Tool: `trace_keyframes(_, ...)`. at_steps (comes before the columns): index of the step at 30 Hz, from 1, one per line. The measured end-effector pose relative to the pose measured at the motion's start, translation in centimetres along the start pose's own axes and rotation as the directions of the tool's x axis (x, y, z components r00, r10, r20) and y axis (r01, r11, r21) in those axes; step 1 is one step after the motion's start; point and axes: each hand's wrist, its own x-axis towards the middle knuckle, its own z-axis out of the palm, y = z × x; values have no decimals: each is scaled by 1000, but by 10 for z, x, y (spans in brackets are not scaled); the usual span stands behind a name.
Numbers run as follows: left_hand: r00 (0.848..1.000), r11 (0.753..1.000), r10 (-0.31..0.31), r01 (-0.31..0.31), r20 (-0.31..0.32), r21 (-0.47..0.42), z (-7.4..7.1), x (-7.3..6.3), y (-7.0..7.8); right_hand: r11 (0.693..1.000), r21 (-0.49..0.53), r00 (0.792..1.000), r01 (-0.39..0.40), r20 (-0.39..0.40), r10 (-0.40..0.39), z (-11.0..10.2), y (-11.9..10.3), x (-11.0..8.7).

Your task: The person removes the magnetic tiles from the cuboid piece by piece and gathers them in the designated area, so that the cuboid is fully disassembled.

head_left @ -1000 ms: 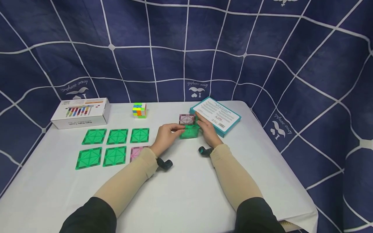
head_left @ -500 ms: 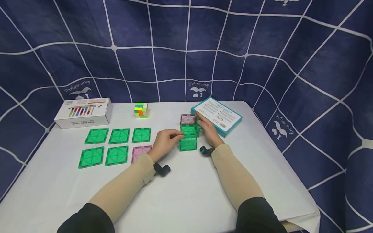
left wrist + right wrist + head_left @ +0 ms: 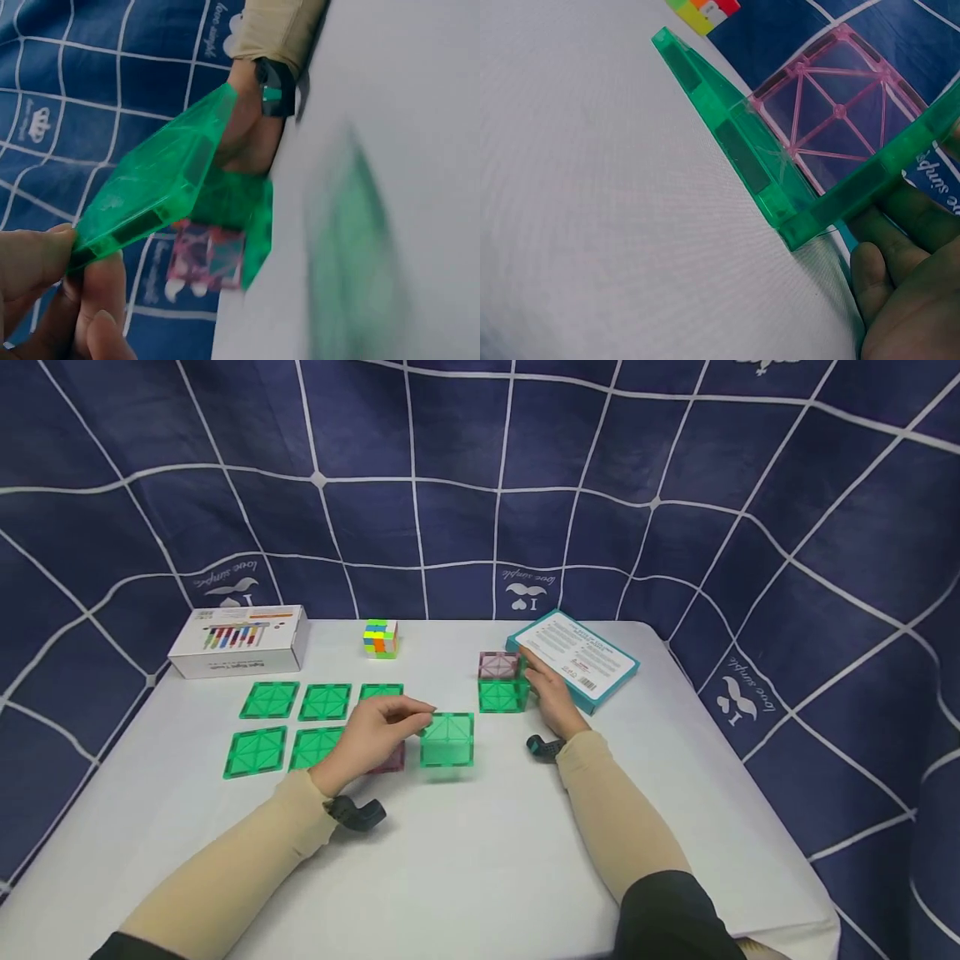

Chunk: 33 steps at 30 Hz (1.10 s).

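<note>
The white surface (image 3: 480, 860) has its far edge just behind the teal box (image 3: 576, 653) and stretches broadly from that box toward the person. Left of the box and nearer the person, the left hand (image 3: 372, 732) pinches a raised green tile (image 3: 447, 742) near one corner: square, see-through, darker-rimmed. Just left of the box, the right hand (image 3: 552, 697), fingers loosely extended, touches an upright green tile (image 3: 877, 176) meeting a pink tile (image 3: 840, 112). The curtain (image 3: 450, 514) behind the box reads "love simple"; the box's own print is too small to read.

Shows see-through green on the held tile (image 3: 447, 741), pink on the standing tile (image 3: 498, 666), white on the desk (image 3: 450, 877), white grid lines over navy on the cloth (image 3: 457, 522).
</note>
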Motion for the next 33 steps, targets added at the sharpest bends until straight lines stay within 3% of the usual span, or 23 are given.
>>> trace_keyframes(5,999,996,-44,43,5,72,-41,-36,-7,1000,1,1000,-13,-21,13,-14,1,-5)
trace_keyframes(10,993,966,-112,117,-32,230,-105,-78,-23,1000,21,999,-12,-33,13,-18,-2,-7)
trace_keyframes(13,976,932,-215,219,-46,290,-143,-104,-40,999,27,999,-26,-26,26,-18,-3,-7)
trace_keyframes(16,940,890,-342,331,-23,315,-165,-124,-60,999,8,999,-39,-37,39,-18,-3,-8)
trace_keyframes(18,914,863,-405,389,-18,322,-173,-132,-73,999,11,998,-41,-47,41,-19,-2,-9)
trace_keyframes(20,905,844,-424,411,-39,345,-176,-136,-81,999,11,998,-48,-42,49,-19,-10,-13)
trace_keyframes(26,922,796,-376,371,-88,478,-175,-135,-85,998,29,998,-55,-20,55,-19,-11,-12)
trace_keyframes(33,946,781,-312,309,-90,542,-173,-130,-85,999,9,999,-32,-40,32,-17,0,-8)
